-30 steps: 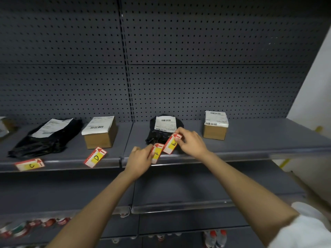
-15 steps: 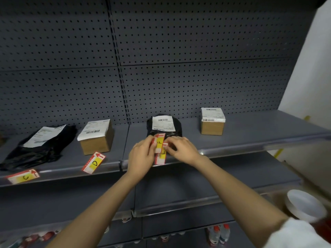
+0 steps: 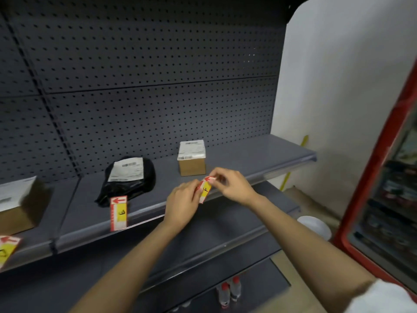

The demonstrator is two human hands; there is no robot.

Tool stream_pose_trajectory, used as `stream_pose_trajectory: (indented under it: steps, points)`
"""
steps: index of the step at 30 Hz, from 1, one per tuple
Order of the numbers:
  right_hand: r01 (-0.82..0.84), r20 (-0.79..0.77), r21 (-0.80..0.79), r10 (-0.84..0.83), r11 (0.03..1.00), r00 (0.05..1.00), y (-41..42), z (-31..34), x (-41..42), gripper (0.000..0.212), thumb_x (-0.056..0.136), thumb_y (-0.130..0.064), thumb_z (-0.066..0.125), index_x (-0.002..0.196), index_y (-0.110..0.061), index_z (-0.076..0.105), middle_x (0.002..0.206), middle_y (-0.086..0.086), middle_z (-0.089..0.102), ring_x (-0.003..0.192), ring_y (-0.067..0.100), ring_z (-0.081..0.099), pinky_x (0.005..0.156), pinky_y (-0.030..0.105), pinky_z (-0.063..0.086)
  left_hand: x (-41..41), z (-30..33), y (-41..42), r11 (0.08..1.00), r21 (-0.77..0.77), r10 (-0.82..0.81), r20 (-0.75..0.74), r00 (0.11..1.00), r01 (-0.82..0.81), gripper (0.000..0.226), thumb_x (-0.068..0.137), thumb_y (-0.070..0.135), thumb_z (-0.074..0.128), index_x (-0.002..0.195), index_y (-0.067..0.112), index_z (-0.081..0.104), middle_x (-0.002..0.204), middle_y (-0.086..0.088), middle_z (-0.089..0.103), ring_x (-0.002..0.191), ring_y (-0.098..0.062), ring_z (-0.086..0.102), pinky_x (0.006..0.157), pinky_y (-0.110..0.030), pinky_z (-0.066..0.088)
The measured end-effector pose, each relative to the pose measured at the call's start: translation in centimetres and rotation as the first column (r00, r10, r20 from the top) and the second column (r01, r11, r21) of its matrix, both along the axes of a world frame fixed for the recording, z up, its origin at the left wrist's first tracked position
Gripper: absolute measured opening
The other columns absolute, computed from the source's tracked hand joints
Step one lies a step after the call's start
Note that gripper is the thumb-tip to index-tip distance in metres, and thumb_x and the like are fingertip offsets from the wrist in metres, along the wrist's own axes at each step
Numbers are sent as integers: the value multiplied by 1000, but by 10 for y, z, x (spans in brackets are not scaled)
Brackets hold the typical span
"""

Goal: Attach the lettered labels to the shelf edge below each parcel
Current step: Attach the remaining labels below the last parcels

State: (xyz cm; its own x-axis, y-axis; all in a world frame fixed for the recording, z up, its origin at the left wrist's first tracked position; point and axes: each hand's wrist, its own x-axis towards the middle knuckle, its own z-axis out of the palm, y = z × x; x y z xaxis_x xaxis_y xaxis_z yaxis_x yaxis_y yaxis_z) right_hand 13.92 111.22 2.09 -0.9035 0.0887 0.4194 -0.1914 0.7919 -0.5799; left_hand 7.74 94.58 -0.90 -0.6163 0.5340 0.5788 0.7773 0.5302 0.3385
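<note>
The E label [image 3: 119,213], in the right hand [image 3: 230,186] a second ago, now stands on the shelf edge [image 3: 266,176] below the bag [image 3: 127,177]. Both hands (left hand [image 3: 184,203]) pinch the F label [image 3: 205,191], beside the box [image 3: 192,158], its likely spot.

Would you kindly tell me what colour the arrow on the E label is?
Red, on a white strip above the yellow patch of the E label, seen in the head view.

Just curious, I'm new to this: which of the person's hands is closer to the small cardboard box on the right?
Right. The right hand sits just in front of the small cardboard box, slightly to its right; the left hand is lower, below the shelf edge.
</note>
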Motion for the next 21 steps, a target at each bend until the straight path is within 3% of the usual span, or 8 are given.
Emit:
stream_pose_trajectory:
  steps: [4, 8, 16, 21]
  points:
    - [48, 8, 29, -48, 998, 999, 46, 2, 2, 4, 92, -28, 56, 94, -26, 58, 88, -7, 67, 80, 13, 61, 72, 36, 51, -4, -10, 32, 995, -26, 93, 24, 995, -92, 34, 74, 37, 72, 100, 24, 55, 97, 4, 61, 91, -16, 54, 73, -30, 39]
    - [55, 41, 79, -58, 995, 997, 83, 6, -5, 9, 93, -30, 54, 98, -24, 58, 94, -2, 69, 84, 14, 62, 73, 38, 53, -9, -26, 47, 962, -145, 234, 0, 972, -232, 36, 73, 31, 75, 103, 24, 57, 104, 1, 58, 98, -18, 51, 85, -30, 39]
    - [-56, 67, 97, 49, 994, 997, 95, -7, -43, 8, 93, -28, 54, 100, -25, 57, 101, -1, 69, 89, 12, 62, 73, 29, 51, 0, -42, 62, 905, -197, 357, -124, 926, -376, 40, 68, 18, 78, 102, 19, 56, 98, -4, 57, 88, -24, 53, 77, -35, 44]
    - [-95, 3, 107, 95, 990, 995, 88, -19, -61, 5, 92, -31, 55, 97, -30, 55, 98, -5, 68, 85, 7, 59, 69, 24, 48, -1, -44, 67, 890, -180, 401, -132, 907, -420, 38, 58, 14, 84, 85, 14, 57, 85, -6, 58, 77, -26, 55, 67, -37, 45]
